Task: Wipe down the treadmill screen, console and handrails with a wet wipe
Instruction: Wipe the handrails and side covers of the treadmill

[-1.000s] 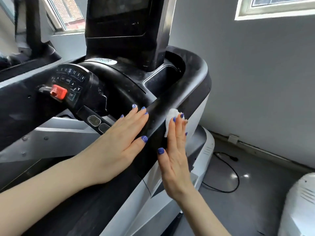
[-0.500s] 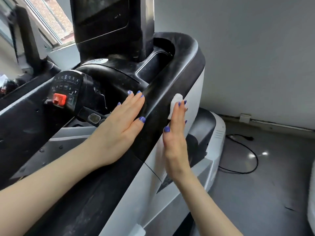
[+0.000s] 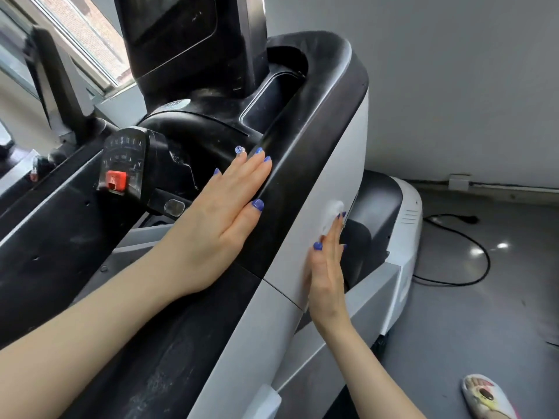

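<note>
wipe (image 3: 332, 213) against handrail (image 3: 320, 182) edge

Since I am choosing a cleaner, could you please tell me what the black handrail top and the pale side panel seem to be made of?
Black handrail top: seemingly moulded plastic, semi-matt, with soft highlights and dusty smears. Pale side panel: smooth grey-white plastic or painted metal; it is seamed, and the look cannot settle which.

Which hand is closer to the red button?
Left. The left hand lies flat on the black handrail, just right of the red button. The right hand presses the wipe on the outer side, farther away.
</note>
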{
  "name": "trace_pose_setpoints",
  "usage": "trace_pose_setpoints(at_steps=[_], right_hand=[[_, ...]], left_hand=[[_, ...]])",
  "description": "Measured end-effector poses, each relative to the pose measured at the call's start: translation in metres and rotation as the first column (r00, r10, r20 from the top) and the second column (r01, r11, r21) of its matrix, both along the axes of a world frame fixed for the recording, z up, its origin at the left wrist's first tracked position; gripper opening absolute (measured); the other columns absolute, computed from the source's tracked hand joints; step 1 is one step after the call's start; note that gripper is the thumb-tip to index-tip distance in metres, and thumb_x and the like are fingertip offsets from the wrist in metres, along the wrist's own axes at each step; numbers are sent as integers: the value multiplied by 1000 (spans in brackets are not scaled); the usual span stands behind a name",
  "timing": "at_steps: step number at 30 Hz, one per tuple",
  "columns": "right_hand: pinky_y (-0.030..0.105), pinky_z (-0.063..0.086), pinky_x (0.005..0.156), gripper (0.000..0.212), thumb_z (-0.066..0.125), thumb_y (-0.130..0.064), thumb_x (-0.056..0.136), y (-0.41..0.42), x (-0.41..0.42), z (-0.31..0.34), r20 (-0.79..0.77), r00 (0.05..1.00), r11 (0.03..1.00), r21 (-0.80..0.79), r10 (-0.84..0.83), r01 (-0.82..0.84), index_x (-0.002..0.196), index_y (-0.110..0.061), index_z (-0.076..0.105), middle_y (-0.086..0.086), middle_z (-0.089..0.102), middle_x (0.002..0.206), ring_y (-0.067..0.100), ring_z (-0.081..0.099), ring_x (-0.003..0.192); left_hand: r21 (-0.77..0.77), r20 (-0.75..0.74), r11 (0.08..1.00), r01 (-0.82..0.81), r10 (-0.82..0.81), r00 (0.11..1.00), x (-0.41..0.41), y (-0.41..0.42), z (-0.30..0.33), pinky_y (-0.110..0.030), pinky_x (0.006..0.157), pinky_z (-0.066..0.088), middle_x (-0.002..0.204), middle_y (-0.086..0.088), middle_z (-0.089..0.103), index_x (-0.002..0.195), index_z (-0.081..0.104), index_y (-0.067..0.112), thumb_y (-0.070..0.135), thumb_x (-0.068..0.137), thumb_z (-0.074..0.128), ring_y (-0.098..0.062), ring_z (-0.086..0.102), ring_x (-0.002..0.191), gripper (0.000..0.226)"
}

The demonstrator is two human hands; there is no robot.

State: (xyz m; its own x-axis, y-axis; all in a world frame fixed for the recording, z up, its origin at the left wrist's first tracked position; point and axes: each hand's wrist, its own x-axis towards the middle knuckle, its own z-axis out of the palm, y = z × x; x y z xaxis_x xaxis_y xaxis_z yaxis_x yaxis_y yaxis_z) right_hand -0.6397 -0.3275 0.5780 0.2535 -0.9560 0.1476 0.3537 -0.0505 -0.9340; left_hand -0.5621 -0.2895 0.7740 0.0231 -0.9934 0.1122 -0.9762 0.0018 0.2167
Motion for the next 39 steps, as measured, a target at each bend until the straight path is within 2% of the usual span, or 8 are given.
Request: trace_pose_setpoints(at_steps=[9, 14, 19, 24, 27, 30, 34, 39], right_hand=[[42, -15, 123, 68, 22, -49, 101, -63, -6, 63, -63, 995, 994, -76, -82, 77, 159, -24, -3, -11, -10, 167, -2, -14, 150], [35, -18, 122, 78, 18, -70, 97, -29, -1, 51, 4, 998, 970, -232, -69, 68, 158, -25, -1, -12, -10, 167, 3, -13, 152], [47, -12, 124, 65, 24, -51, 96, 11, 1, -17, -3, 1000, 1000, 4, 19, -19, 154, -38, -3, -20, -10, 165, 9, -2, 155], [45, -13, 124, 68, 24, -54, 95, 12, 1, -24, -16, 999, 999, 31, 39, -39, 153, -35, -7, -17, -12, 165, 0, -12, 151], [47, -13, 123, 69, 23, -58, 96, -35, -3, 4, -29, 999, 999, -42, -20, 19, 153, -34, -5, -14, -11, 166, 4, -10, 153], [41, -14, 123, 74, 18, -69, 98, -59, -7, 39, -54, 997, 972, -234, -49, 35, 156, -27, -2, -5, -11, 167, 10, -12, 154], [42, -13, 123, 75, 18, -65, 101, -69, -18, 24, -109, 994, 898, -438, -11, -38, 158, -20, -3, -2, -10, 168, 18, -8, 155], [50, -12, 123, 78, 21, -64, 101, -153, -25, 52, -158, 987, 915, -401, -26, -40, 158, -14, 5, 3, -4, 168, 17, -7, 155]], left_hand=[[10, 20, 1000, -11, 11, 1000, 7, 0, -3, -36, 126, 2, 161, 26, 12, 154, 19, 38, 32, 101, 30, 5, -2, 150, 55], [25, 13, 999, -32, 32, 999, 1, 4, 1, -25, 125, -1, 164, 18, 14, 156, 23, 28, 30, 100, 33, 6, 0, 150, 57], [55, 53, 998, -39, 36, 998, -2, 0, 2, -26, 125, -2, 165, 16, 12, 158, 21, 24, 34, 100, 33, 5, -3, 150, 61], [54, 154, 998, -17, 8, 988, -7, -19, -3, -20, 120, -5, 166, 13, 6, 159, 14, 20, 51, 94, 25, 4, -9, 150, 73], [33, 204, 999, -10, 3, 979, -10, -26, -6, -19, 119, -6, 166, 14, 4, 159, 12, 19, 49, 94, 24, 2, -10, 150, 73], [19, 244, 1000, -2, -3, 970, -10, -25, -8, -34, 123, 0, 167, 8, 6, 159, 13, 17, 45, 97, 26, -2, -8, 152, 70], [19, 266, 1000, -3, -2, 964, -11, -27, -7, -37, 125, 3, 168, 6, 8, 159, 13, 17, 41, 100, 27, -7, -5, 153, 66], [-1, 286, 1000, -18, 17, 958, -15, -42, -9, -33, 124, 0, 168, 3, 12, 159, 15, 15, 36, 101, 30, -12, 0, 155, 63]])
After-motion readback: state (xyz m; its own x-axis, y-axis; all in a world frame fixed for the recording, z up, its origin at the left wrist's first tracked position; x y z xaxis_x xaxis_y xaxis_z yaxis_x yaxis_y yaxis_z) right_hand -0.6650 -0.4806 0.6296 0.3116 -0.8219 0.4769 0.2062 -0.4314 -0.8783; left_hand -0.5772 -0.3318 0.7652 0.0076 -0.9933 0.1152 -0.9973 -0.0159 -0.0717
